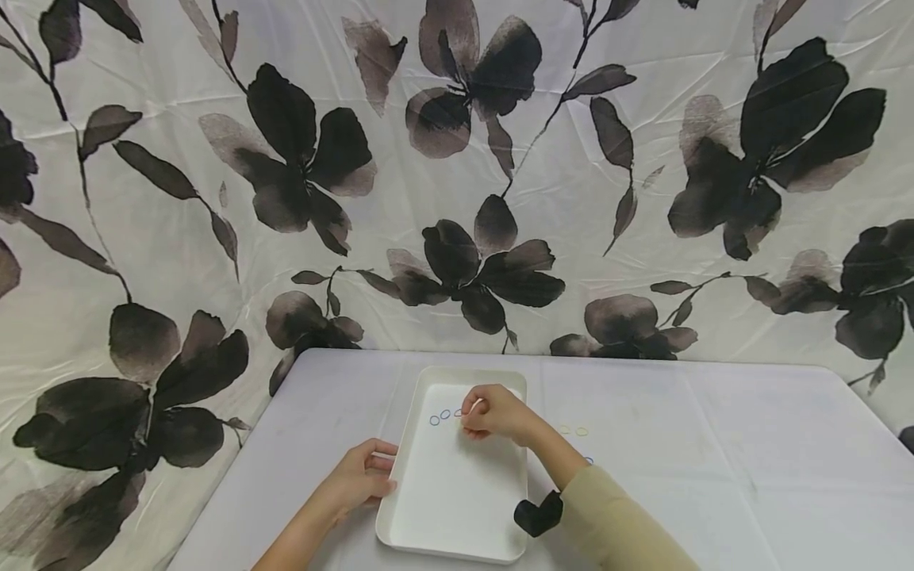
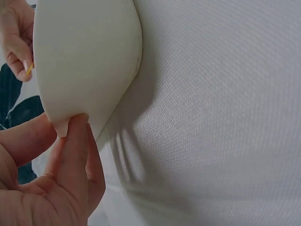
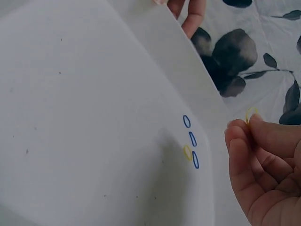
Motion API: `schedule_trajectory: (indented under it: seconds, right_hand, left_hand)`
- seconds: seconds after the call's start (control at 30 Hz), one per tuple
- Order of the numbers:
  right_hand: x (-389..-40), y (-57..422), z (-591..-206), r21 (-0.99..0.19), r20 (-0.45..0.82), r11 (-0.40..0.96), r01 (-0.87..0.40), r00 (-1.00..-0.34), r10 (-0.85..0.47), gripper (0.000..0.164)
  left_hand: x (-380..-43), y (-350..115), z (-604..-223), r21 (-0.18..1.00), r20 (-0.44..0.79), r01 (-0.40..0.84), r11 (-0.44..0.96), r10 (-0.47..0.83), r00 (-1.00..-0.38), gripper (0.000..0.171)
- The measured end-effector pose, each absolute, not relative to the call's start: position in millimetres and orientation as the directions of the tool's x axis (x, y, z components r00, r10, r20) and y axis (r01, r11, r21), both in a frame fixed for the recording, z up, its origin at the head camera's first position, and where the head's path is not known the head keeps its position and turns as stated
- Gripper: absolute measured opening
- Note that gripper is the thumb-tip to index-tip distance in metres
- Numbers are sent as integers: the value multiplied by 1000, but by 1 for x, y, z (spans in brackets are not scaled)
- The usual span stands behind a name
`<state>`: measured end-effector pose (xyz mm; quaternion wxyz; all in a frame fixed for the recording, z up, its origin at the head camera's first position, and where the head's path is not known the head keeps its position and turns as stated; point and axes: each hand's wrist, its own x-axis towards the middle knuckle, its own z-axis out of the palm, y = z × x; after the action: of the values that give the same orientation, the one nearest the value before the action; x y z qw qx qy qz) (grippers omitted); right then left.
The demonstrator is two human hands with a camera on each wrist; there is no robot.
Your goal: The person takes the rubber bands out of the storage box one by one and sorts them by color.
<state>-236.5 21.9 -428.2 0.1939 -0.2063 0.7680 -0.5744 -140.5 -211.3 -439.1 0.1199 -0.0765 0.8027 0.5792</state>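
A white tray lies on the table. My left hand pinches its left rim between thumb and fingers, seen close in the left wrist view on the tray's wall. Above the tray's far part, my right hand pinches a thin yellow rubber band between thumb and index finger. In the right wrist view, several small blue rubber bands lie in a row on the tray floor. Beside that row lies another yellow rubber band. The right hand partly hides the row in the head view.
Right of the tray, yellow rubber bands and a blue rubber band, partly hidden by the right forearm, lie on the white-covered table. A black band sits by the right sleeve. A flower-patterned cloth hangs behind the table.
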Motion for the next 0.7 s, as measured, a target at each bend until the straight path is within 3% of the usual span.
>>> schedule_trajectory:
  seconds: [0.7]
  right_hand:
    - [-233,63,-402,-957,-76,282,-69,-878,-472,10]
  left_hand:
    - [-143,-212,-442,903,-288,-270,335,3,-958,50]
